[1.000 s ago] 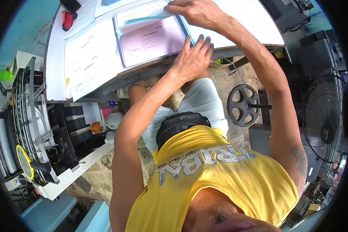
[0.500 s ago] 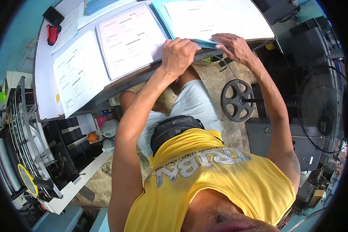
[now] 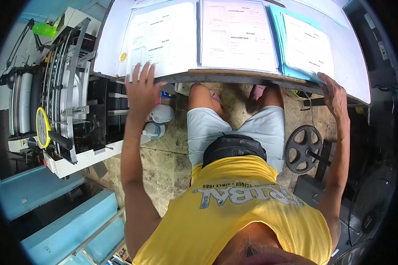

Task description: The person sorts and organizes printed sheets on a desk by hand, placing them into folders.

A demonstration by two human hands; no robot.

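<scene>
My left hand (image 3: 143, 90) is open, fingers spread, over the table's front edge at the lower edge of a stack of white printed forms (image 3: 163, 44). My right hand (image 3: 335, 96) has its fingers stretched out, fingertips at the lower right corner of a stack of light-blue sheets (image 3: 277, 37). White printed forms (image 3: 307, 46) lie on top of those blue sheets. Between the hands rests a stack of pale pink printed forms (image 3: 236, 37), squared up near the edge.
The white table (image 3: 108, 48) has a worn wooden front edge, with a yellow disc (image 3: 123, 57) at its left. Left of me stands a machine with metal rollers (image 3: 53, 88). Plastic jugs (image 3: 161, 113) are on the floor. A black handwheel (image 3: 303, 149) and a fan (image 3: 371, 207) are at right.
Both hands have parted from the blue stack's front edge: the left moved far left to the white forms, the right to the blue stack's right corner. The view has turned leftward.
</scene>
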